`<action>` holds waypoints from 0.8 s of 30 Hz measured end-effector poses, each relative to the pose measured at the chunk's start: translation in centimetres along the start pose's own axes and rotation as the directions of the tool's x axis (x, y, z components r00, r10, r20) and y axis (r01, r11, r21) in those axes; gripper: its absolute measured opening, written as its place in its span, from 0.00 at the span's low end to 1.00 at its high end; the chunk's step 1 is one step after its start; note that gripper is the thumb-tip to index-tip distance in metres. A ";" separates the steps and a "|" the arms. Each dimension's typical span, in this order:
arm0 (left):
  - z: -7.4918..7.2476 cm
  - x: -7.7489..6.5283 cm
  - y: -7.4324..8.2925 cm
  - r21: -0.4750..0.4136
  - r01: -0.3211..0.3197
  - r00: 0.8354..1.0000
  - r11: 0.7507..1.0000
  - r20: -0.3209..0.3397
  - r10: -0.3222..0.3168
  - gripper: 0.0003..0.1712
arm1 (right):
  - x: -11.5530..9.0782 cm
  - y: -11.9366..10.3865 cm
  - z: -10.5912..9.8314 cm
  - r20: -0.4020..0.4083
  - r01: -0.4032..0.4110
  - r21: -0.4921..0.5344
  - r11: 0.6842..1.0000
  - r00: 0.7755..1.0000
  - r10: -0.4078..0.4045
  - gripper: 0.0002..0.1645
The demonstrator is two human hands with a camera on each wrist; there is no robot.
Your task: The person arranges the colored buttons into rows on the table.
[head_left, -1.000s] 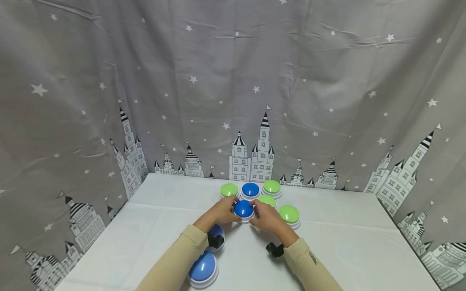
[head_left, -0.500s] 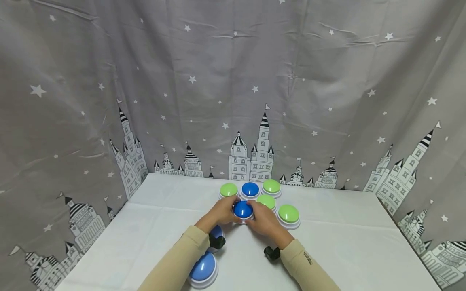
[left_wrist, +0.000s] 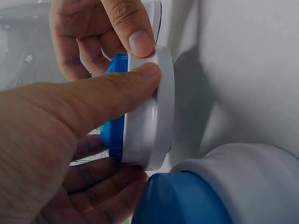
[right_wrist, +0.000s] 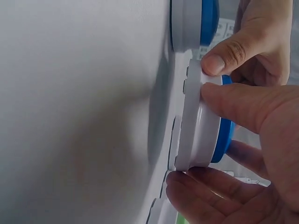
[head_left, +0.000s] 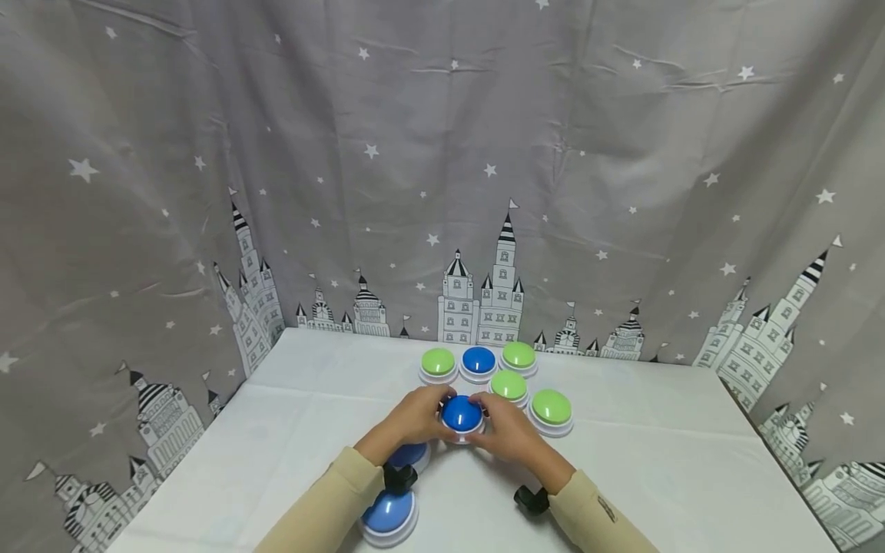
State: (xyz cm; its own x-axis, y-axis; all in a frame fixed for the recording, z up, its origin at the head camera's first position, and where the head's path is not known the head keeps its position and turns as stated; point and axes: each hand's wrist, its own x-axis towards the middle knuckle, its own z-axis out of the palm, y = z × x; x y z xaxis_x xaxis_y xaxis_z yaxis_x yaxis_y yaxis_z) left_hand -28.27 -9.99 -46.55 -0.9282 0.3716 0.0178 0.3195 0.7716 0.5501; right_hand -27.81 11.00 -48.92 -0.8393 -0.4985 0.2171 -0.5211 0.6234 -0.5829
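Observation:
Between both hands is a round push button with a blue dome and white base. My left hand grips its left side, my right hand its right side. In the left wrist view, both thumbs press the near side of the white base, fingers curling round the far side. The right wrist view shows small feet under the base, with a shadowed gap to the tabletop. Another blue button sits beside my left wrist, partly hidden by it. A further blue button lies nearer.
Behind the hands stand a green button, a blue button and more green ones; two green buttons are right of them. A white cloth covers the table. A grey castle-print curtain hangs behind.
Both hands have brought the blue button slightly toward me, away from the back row. The right hand's fingers have closed in against its side. The other buttons keep their places.

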 end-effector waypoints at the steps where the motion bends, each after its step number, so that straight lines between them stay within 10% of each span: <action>1: 0.0 -0.3 0.1 0.008 -0.001 1.000 1.000 0.003 0.001 0.41 | -0.2 -0.1 0.0 0.000 0.008 -0.005 1.000 1.000 -0.008 0.38; 24: 0.4 -7.9 2.1 0.039 -0.097 0.994 0.994 0.053 0.095 0.44 | -6.1 -3.6 0.0 0.107 0.050 0.046 0.998 0.993 -0.054 0.34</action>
State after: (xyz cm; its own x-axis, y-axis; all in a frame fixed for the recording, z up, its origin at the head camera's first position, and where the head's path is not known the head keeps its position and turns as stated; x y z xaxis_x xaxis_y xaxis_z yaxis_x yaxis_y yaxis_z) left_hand -20.19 -11.16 -45.88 -0.8823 0.4700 0.0259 0.4154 0.7515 0.5126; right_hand -20.84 11.83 -48.16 -0.7884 -0.5931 0.1635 -0.5545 0.5698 -0.6066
